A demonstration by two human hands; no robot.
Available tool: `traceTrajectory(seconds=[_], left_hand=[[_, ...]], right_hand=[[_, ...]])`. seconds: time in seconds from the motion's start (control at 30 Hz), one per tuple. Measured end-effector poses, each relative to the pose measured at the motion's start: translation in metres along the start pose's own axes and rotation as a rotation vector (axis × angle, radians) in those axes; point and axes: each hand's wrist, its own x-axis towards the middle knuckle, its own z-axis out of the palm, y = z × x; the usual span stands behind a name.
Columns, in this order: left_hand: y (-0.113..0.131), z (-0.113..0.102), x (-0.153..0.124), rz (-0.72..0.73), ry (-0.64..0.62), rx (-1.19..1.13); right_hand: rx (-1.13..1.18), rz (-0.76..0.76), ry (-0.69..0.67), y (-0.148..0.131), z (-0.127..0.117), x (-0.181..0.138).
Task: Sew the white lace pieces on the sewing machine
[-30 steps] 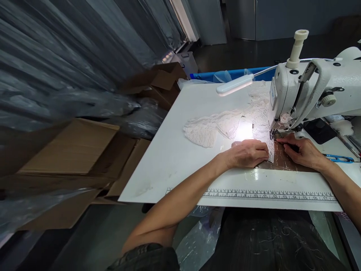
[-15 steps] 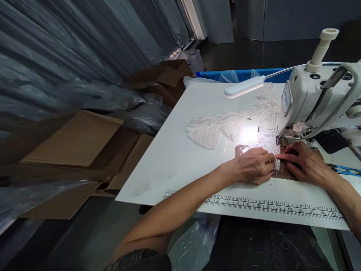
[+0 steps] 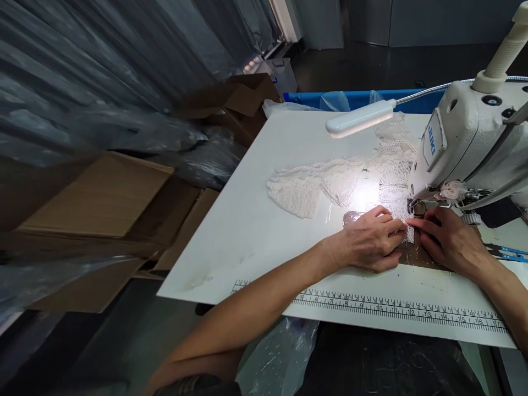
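Note:
My left hand (image 3: 371,242) lies palm down on the white table (image 3: 264,220), its fingers bent and pressing a strip of white lace (image 3: 406,223) just in front of the needle of the white sewing machine (image 3: 466,137). Across from it my right hand (image 3: 447,242) pinches the same strip from the right, fingertips almost touching the left ones. The lace runs back under the presser foot into a bunched pile of lace pieces (image 3: 313,187) lit by the machine's lamp (image 3: 358,118). A brown patch (image 3: 416,256) on the table lies under both hands.
A printed ruler (image 3: 396,311) runs along the table's near edge. Blue-handled snips (image 3: 509,254) lie at the right. Cardboard boxes (image 3: 103,203) and plastic-wrapped bundles stand on the floor to the left. A blue bin edge (image 3: 363,99) sits behind the table.
The camera has drifted, so the machine sits further right. Both hands have closed in together on the lace strip at the needle; the left fingers have curled more.

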Motion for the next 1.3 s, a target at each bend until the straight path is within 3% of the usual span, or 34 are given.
traceTrajectory(seconds=[0.23,0.6,1.2,1.3], left_hand=[[-0.003,0.005,-0.001,-0.035,0.02,-0.029],[-0.009,0.01,0.001,-0.085,0.03,-0.076],[-0.013,0.007,0.008,-0.164,-0.047,-0.05],[-0.013,0.005,0.009,-0.183,-0.057,-0.056]], right_hand=[[-0.025,0.055,-0.017,-0.004,0.0,0.004],[0.068,-0.013,0.017,-0.001,-0.002,-0.002],[-0.046,0.038,0.009,-0.008,0.002,0.002],[0.045,0.047,0.019,-0.005,-0.001,-0.002]])
